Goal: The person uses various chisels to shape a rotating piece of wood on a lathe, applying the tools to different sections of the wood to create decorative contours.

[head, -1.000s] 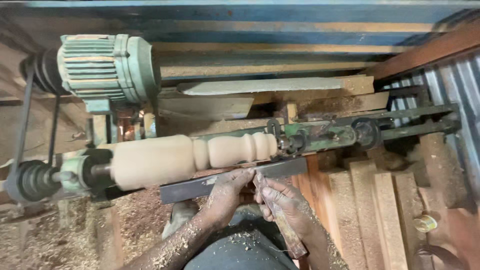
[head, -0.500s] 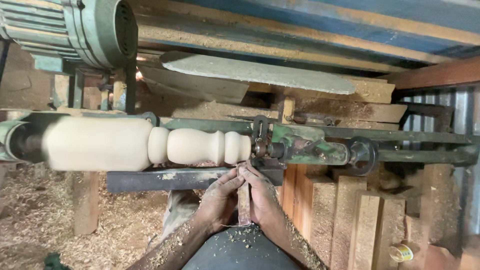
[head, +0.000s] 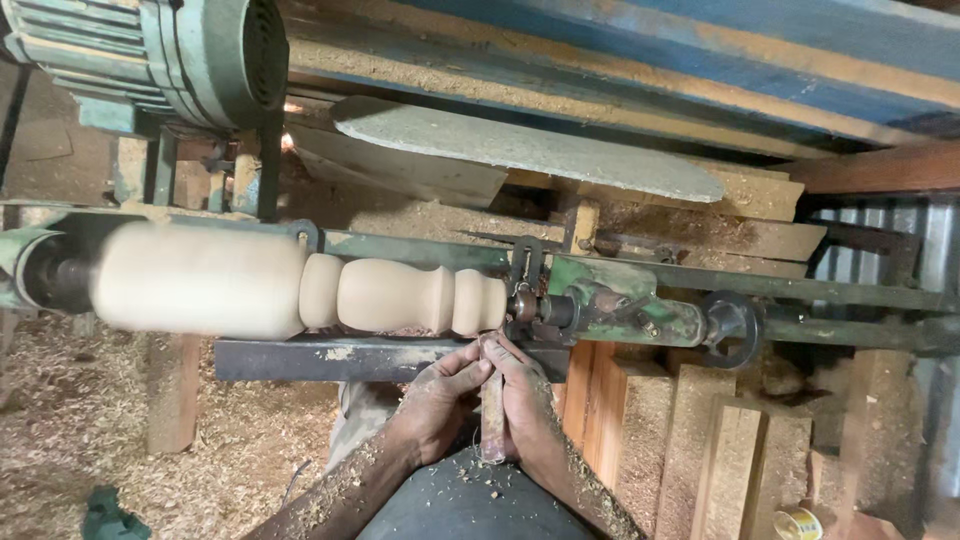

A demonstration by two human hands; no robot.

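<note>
Both hands, left hand (head: 437, 400) and right hand (head: 522, 395), close their grip around a chisel (head: 491, 415) laid on the dark tool rest (head: 330, 358), its tip at the pale turned spindle (head: 300, 290). The chisel looks stiff and narrow, best held firmly along its handle.

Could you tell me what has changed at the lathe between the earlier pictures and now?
Both hands, left hand and right hand, have closed together around the chisel, whose handle has swung from slanting right to pointing straight back, tip near the turned wood right end. The view shifted right. The grip held, and the tool rest stayed put.
</note>
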